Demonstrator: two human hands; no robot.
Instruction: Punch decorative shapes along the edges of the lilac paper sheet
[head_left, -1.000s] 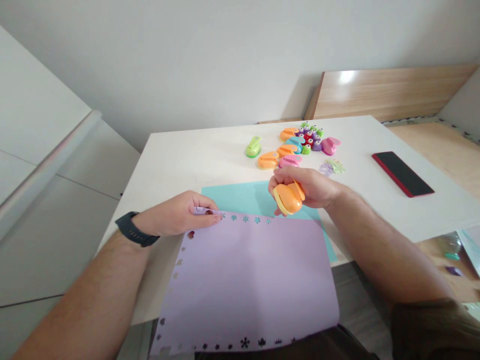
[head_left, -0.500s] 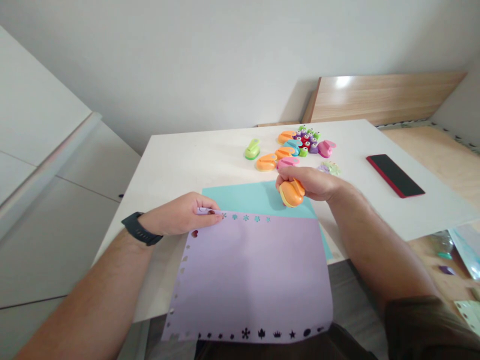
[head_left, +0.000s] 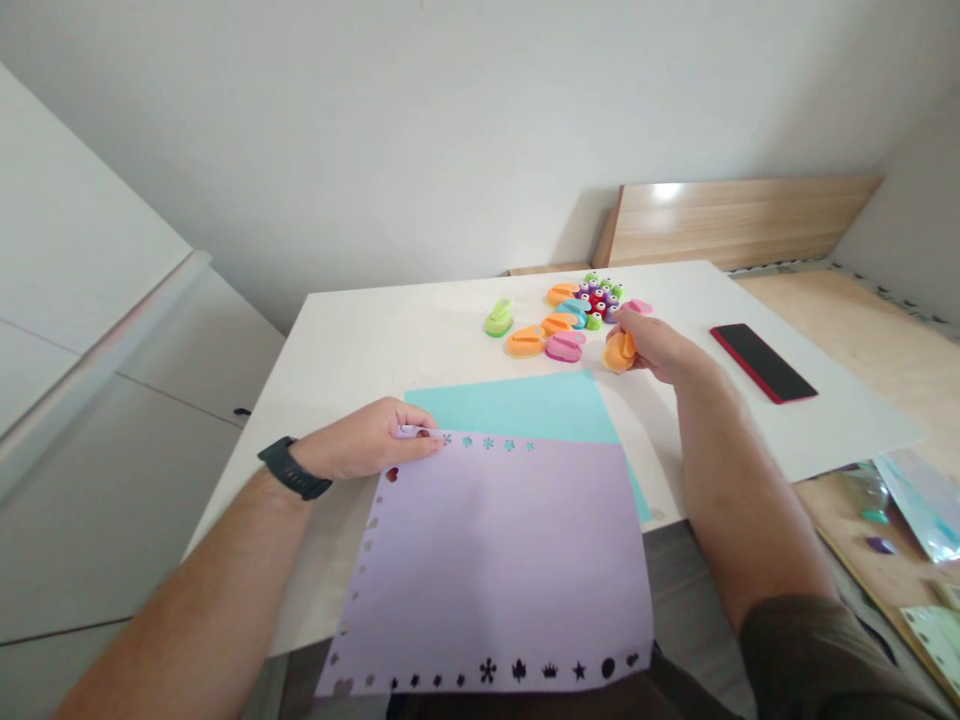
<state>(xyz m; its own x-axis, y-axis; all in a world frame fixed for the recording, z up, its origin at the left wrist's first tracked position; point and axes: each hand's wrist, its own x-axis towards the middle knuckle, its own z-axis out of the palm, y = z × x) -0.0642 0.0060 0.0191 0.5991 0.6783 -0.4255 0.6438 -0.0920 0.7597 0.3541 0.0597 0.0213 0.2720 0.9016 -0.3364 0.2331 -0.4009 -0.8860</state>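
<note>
Quickly noted: a lilac paper sheet [head_left: 487,570], its edges lined with small punched shapes, is lying over a teal paper sheet [head_left: 510,405], its top corner pinched by the left hand [head_left: 360,440]. An orange plastic craft punch [head_left: 619,352] is gripped in the closed right hand [head_left: 649,347], held well off the paper. Edge punching is judged to be in hand; a further cut would need the punch set over the top edge. Farther off, a cluster of coloured craft punches [head_left: 577,325] and a red-cased smartphone [head_left: 761,362] are seen on a white table [head_left: 450,320].
</note>
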